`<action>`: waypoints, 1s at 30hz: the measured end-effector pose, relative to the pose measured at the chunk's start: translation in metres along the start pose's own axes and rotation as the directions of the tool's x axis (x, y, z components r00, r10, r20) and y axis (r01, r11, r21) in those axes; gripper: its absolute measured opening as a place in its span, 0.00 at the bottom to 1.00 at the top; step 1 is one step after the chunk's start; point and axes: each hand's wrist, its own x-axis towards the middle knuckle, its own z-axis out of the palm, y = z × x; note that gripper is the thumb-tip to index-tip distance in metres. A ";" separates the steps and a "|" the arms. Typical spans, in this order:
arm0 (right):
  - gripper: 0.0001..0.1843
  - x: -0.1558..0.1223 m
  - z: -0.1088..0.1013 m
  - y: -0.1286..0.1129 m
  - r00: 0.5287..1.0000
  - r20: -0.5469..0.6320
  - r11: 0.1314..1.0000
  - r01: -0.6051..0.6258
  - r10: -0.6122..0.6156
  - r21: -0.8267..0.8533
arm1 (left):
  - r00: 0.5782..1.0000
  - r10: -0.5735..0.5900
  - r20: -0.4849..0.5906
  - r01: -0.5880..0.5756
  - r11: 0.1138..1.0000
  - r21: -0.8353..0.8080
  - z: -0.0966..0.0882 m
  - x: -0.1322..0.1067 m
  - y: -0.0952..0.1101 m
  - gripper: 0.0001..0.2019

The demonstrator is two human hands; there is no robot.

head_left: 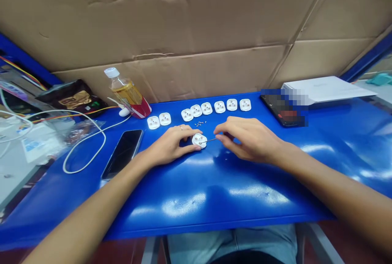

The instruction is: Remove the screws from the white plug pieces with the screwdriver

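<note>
While pressing white plastic socket [199, 140] to blue tabletop [214, 202] with left hand [171, 144], pinching thin screwdriver [211, 139] in right hand [249, 139], tip at socket face. Socket mid-tabletop, near row of sockets [219, 107]; probably light, stiff, slippery; best held by rim.

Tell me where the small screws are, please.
In the head view, the small screws lie on the blue table, between the row of white socket faces and the piece at the left hand.
</note>
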 end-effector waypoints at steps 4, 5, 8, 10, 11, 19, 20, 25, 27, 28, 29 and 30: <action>0.08 0.002 -0.001 -0.002 0.998 -0.033 0.997 0.060 -0.058 0.055 | 1.000 -0.005 -0.005 0.005 1.000 -0.003 0.000 0.000 0.000 0.23; 0.08 0.002 -0.002 -0.003 0.999 -0.027 0.997 0.047 -0.046 0.053 | 1.000 -0.007 -0.004 0.007 1.000 -0.006 0.000 0.000 -0.001 0.23; 0.08 0.002 -0.002 -0.003 1.000 0.006 0.999 -0.016 0.016 0.033 | 1.000 -0.005 -0.007 0.005 1.000 -0.009 0.000 0.000 -0.001 0.23; 0.06 0.001 -0.002 -0.002 1.000 0.017 0.999 -0.021 0.020 0.050 | 1.000 -0.005 -0.011 0.005 1.000 -0.006 0.000 0.000 -0.001 0.23; 0.06 0.001 -0.002 -0.002 1.000 0.019 0.998 -0.005 0.004 0.069 | 1.000 -0.007 -0.012 0.007 1.000 -0.002 0.000 0.000 -0.001 0.23; 0.09 0.003 -0.003 -0.001 0.997 -0.039 0.993 0.075 -0.071 0.088 | 0.999 0.019 -0.029 -0.018 1.000 0.025 0.002 -0.001 -0.002 0.24; 0.09 0.003 -0.002 0.000 0.997 -0.049 0.994 0.070 -0.066 0.085 | 0.999 0.017 -0.030 -0.016 1.000 0.025 0.002 -0.001 -0.003 0.24; 0.08 0.001 0.001 0.008 0.995 -0.092 0.999 -0.044 0.043 -0.007 | 0.996 0.015 -0.084 -0.011 0.999 0.049 0.000 -0.004 -0.003 0.32; 0.08 0.001 0.004 0.011 0.990 -0.086 0.991 -0.115 0.109 -0.062 | 0.990 0.018 -0.136 -0.010 0.998 0.058 -0.001 -0.003 -0.001 0.31; 0.07 0.001 0.005 0.013 0.988 -0.077 0.987 -0.141 0.135 -0.081 | 0.987 0.025 -0.156 -0.016 0.998 0.058 -0.001 -0.003 0.000 0.28; 0.07 0.001 0.006 0.014 0.986 -0.063 0.983 -0.159 0.154 -0.092 | 0.985 0.033 -0.168 -0.024 0.998 0.058 -0.001 -0.002 0.001 0.25; 0.06 0.000 0.007 0.015 0.985 -0.048 0.981 -0.171 0.167 -0.094 | 0.984 0.041 -0.172 -0.031 0.998 0.059 -0.001 -0.002 0.002 0.22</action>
